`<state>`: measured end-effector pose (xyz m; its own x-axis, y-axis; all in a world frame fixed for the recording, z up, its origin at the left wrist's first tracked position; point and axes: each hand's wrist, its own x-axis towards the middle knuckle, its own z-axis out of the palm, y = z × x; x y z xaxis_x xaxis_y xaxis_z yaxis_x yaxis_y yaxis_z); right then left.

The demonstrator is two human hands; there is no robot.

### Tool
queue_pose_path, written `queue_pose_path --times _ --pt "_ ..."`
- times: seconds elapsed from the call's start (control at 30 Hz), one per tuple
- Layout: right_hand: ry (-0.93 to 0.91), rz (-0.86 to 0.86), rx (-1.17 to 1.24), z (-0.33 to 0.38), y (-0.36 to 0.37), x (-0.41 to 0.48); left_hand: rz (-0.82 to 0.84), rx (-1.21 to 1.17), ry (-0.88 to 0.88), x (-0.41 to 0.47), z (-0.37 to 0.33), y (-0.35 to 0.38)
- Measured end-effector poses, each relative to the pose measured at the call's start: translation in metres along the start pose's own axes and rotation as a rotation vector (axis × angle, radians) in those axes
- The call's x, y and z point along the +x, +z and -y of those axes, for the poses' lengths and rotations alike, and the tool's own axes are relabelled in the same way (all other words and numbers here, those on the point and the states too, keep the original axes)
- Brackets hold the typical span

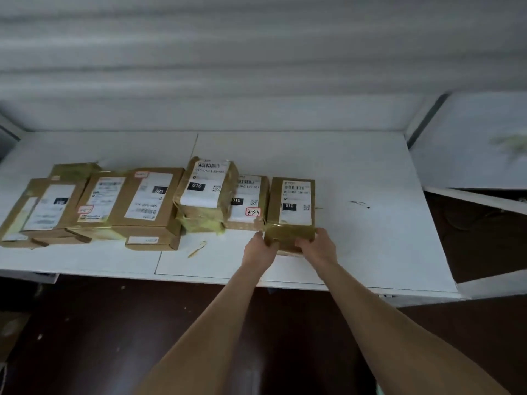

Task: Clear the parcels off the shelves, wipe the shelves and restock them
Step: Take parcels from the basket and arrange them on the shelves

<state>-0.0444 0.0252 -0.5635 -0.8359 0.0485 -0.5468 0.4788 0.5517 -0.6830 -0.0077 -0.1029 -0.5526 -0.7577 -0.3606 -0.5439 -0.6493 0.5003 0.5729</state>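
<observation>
Parcel (291, 206) at the right end of the row sits on the white shelf (370, 238) with your left hand (261, 248) and right hand (315, 246) both clamped round its near end, so I'd guess you're mid-clearing, next up: lift it clear of its neighbour (246, 201).

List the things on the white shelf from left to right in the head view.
Leftmost parcel stack → 090 parcel → tall taped 010 parcel → low 010 parcel → front 010 parcel gripped by left hand and right hand → dark scuff mark.
</observation>
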Motion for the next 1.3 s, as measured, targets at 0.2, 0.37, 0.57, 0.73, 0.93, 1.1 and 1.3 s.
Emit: queue_pose_path --times 0.2,0.37,0.57,0.73,0.93,1.1,1.3 --pt "0.210 0.026 0.219 -0.013 -0.010 -0.006 -0.006 -0.117 0.006 -0.014 0.001 0.003" --pt "0.278 0.086 0.429 -0.013 -0.035 -0.027 -0.029 -0.197 0.030 -0.039 -0.012 -0.001" --pt "0.270 0.065 0.710 0.024 -0.045 -0.046 -0.224 -0.153 0.181 -0.058 -0.033 -0.052" --pt "0.247 0.152 0.748 0.056 -0.013 -0.045 -0.685 -0.059 0.153 -0.039 -0.009 -0.121" --pt "0.259 0.173 0.710 0.056 0.013 -0.028 -0.459 -0.357 -0.067 0.001 0.031 -0.154" --pt "0.274 0.209 0.727 0.054 0.017 -0.020 -0.292 -0.608 -0.100 0.010 0.032 -0.153" --pt "0.299 0.262 0.709 0.047 -0.002 -0.041 -0.282 -0.854 -0.164 -0.013 0.031 -0.153"
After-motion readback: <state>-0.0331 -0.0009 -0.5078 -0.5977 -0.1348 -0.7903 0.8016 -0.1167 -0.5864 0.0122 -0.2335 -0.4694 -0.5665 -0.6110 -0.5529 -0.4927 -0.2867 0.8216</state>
